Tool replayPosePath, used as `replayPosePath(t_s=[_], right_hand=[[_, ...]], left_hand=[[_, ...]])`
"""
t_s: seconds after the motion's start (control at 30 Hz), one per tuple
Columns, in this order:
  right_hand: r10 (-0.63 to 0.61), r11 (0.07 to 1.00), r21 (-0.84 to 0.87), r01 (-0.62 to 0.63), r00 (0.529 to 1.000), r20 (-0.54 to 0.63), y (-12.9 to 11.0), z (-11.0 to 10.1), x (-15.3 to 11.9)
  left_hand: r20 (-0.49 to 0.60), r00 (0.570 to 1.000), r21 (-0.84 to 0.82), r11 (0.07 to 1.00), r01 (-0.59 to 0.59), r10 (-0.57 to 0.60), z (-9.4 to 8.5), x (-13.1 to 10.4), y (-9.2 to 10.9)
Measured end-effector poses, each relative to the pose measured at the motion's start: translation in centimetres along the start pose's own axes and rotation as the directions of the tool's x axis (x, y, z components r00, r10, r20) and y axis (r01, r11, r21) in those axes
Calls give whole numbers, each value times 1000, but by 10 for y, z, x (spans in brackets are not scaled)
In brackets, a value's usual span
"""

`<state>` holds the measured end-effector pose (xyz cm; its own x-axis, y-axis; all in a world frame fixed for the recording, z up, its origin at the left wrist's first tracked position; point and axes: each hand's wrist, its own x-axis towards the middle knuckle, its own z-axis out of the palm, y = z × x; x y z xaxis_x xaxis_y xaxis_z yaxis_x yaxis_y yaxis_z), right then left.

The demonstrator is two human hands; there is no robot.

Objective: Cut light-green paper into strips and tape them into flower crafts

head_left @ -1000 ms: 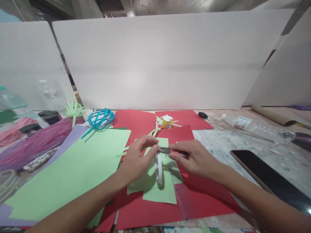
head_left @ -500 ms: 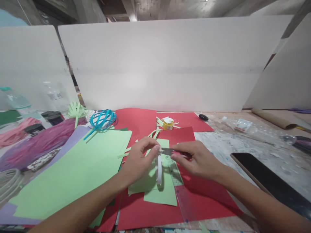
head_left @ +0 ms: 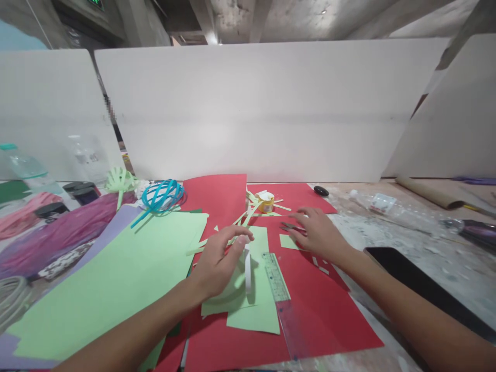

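My left hand point(head_left: 219, 261) is closed, pinching a narrow white strip point(head_left: 248, 271) between thumb and fingertips. The strip hangs down over pale green paper pieces point(head_left: 253, 315); whether it is a loop seen edge-on, I cannot tell. My right hand point(head_left: 320, 232) is closed around small scissors point(head_left: 293, 228), their dark blades pointing left. Beneath this hand lies red paper point(head_left: 329, 315) with a green scrap and small pale snippets. Between the hands a clear ruler point(head_left: 277, 279) rests partly on the green paper. Thin green strips point(head_left: 251, 214) lie just beyond my left hand.
A yellow tape roll point(head_left: 266, 205) stands behind the hands. Large green sheets point(head_left: 116, 279) spread at left, with a blue woven-strip ball point(head_left: 163, 196) behind them. At right are a phone point(head_left: 422, 289) and a plastic bottle point(head_left: 395, 206). White boards point(head_left: 251, 108) close off the back.
My right hand has moved right and slightly away with the scissors, uncovering the ruler. My left hand still pinches the white strip in nearly the same place.
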<state>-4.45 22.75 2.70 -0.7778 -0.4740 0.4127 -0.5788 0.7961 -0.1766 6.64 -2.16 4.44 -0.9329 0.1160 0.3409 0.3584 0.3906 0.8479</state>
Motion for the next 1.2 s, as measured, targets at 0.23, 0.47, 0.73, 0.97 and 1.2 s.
replayPosePath(t_s=[0.23, 0.47, 0.73, 0.97, 1.2], right_hand=[[-295, 855, 420, 305, 951, -90, -90, -2, -17], [-152, 827, 526, 198, 980, -130, -64, -16, -2], [40, 989, 138, -62, 986, 159, 18, -23, 9], [-28, 598, 765, -239, 948, 318, -72, -28, -9], [-152, -42, 800, -599, 795, 587, -87, -12, -23]], left_hand=[[-40, 997, -351, 935, 53, -71, 7, -4, 4], [-39, 994, -337, 938, 86, -105, 1, 1, -2], [5, 996, -48, 995, 90, -90, 3, 6, -13], [31, 914, 384, 839, -385, 405, 4, -3, -7], [58, 855, 439, 756, -485, 515, 3, -3, -10]])
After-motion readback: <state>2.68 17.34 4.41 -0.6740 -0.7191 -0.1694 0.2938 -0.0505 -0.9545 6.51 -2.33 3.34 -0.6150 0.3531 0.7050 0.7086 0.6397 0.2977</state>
